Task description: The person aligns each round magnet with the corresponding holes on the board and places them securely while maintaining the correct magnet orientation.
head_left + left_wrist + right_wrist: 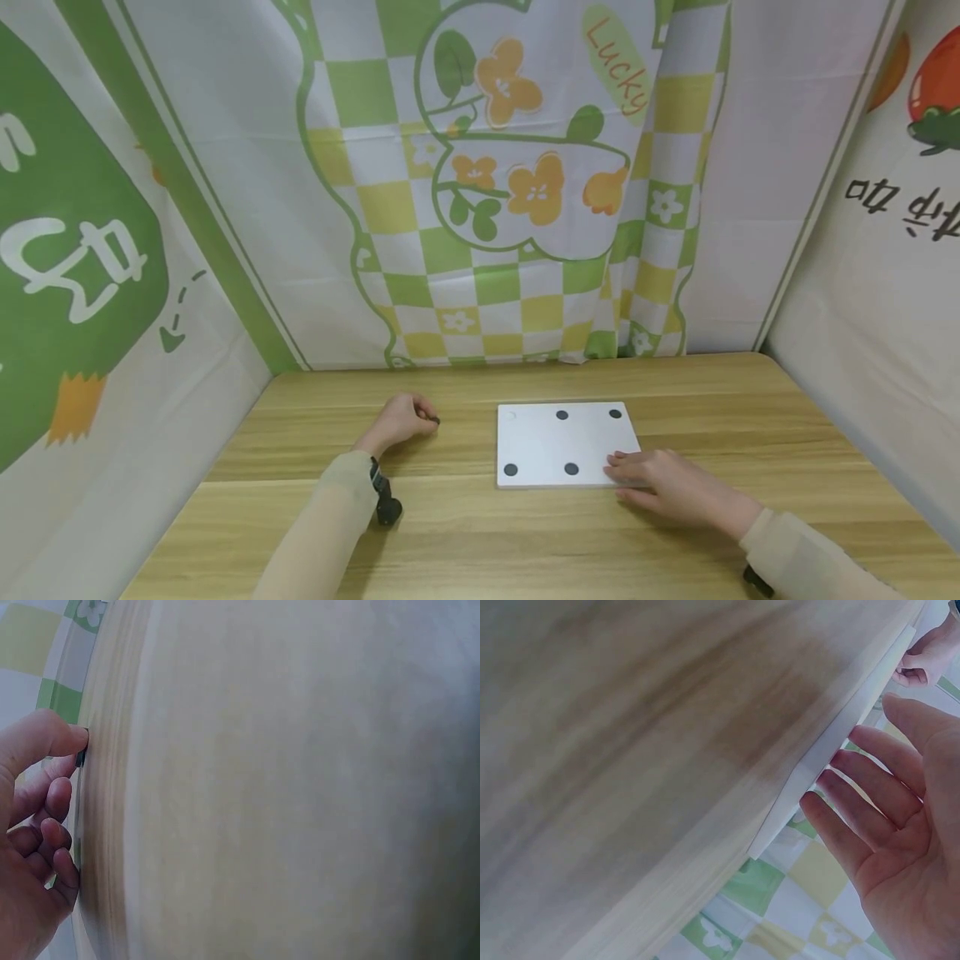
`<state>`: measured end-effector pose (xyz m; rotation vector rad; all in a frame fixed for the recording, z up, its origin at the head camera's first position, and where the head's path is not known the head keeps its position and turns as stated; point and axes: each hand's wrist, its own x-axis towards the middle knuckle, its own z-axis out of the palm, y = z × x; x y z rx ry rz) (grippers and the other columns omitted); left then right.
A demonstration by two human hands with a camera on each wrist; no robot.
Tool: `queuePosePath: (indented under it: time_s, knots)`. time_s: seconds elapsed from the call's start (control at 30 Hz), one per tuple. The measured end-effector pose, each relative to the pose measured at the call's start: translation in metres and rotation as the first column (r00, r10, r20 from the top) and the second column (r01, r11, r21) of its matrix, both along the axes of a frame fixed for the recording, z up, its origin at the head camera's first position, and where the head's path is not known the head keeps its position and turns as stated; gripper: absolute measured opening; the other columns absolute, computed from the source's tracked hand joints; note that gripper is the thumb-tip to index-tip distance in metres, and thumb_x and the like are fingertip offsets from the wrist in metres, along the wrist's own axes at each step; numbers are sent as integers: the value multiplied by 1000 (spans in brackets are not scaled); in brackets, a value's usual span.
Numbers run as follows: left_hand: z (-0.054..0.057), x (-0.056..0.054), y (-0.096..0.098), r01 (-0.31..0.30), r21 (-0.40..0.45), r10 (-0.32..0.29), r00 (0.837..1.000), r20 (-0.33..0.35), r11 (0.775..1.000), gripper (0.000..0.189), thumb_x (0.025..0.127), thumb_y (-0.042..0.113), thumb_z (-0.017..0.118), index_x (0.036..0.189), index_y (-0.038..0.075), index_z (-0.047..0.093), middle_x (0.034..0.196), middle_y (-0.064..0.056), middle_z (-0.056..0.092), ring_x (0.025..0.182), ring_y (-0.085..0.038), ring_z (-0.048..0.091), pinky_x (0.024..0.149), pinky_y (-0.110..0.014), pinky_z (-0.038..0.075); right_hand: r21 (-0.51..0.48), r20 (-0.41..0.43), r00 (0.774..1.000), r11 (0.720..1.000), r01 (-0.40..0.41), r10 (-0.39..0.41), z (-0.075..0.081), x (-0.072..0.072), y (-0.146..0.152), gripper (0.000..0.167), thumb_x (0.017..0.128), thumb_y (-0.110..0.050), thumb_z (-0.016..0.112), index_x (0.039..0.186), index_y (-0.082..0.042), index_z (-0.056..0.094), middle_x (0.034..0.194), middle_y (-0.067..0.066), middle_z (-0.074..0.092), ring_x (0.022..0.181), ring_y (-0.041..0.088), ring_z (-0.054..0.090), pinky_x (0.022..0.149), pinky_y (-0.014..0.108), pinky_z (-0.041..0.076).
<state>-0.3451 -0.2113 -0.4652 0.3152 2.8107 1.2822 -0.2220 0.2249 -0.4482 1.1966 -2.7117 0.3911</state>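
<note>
My left hand (401,419) pinches a small black disc (81,756) between thumb and fingertips, low over the table left of the board. In the head view only a dark bit of it shows past the fingers. To its right lies a thin white board (536,442) carrying several black round dots (572,469), with a faint round outline (512,415) at its far left corner. The fingertips of my right hand (667,483) rest on the board's near right corner, fingers fairly straight, and cover that corner. The right wrist view shows those fingertips along the edge of the board (810,765).
Everything lies on a wood-grain table (465,542). A printed curtain (480,292) hangs along the table's far edge, and printed cloth walls (862,275) stand to the left and right. A black device (386,500) is strapped to the left wrist.
</note>
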Motion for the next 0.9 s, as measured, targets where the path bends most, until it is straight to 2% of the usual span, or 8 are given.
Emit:
queuePosePath:
  time_s: [0.23, 0.4, 0.7, 0.9]
  knots:
    - [1, 0, 0, 15, -34, -17, 999, -39, 999, 13, 70, 4, 77, 80, 3, 68, 71, -1, 59, 68, -11, 50, 61, -20, 42, -1, -4, 1000, 1000, -12, 12, 0, 0, 1, 33, 91, -26, 64, 118, -8, 67, 122, 9, 65, 111, 23, 63, 91, 43, 54]
    - [3, 1, -1, -10, -55, 9, 1000, -28, 998, 10, 72, 8, 75, 80, 6, 69, 73, -1, 59, 68, -12, 51, 62, -22, 42, 11, -10, 1000, 1000, -21, 21, -2, -1, 1, 33, 91, -26, 63, 118, -8, 67, 122, 9, 65, 111, 23, 63, 91, 43, 53]
    - [8, -1, 3, -38, -40, 37, 999, -20, 998, 10, 74, 13, 74, 82, 9, 69, 76, -1, 63, 70, -12, 55, 64, -22, 45, -5, -10, 999, 999, -35, 34, -2, -1, 0, 32, 91, -25, 63, 118, -7, 67, 121, 10, 65, 111, 24, 63, 91, 44, 53]
    - [10, -5, 11, -2, -3, 2, 1000, 6, 1000, 11, 74, 15, 74, 83, 10, 70, 77, -2, 64, 69, -13, 56, 61, -23, 46, -8, -19, 999, 999, -33, 33, -1, -1, 0, 32, 90, -24, 64, 117, -7, 67, 121, 11, 65, 110, 25, 64, 92, 43, 53]
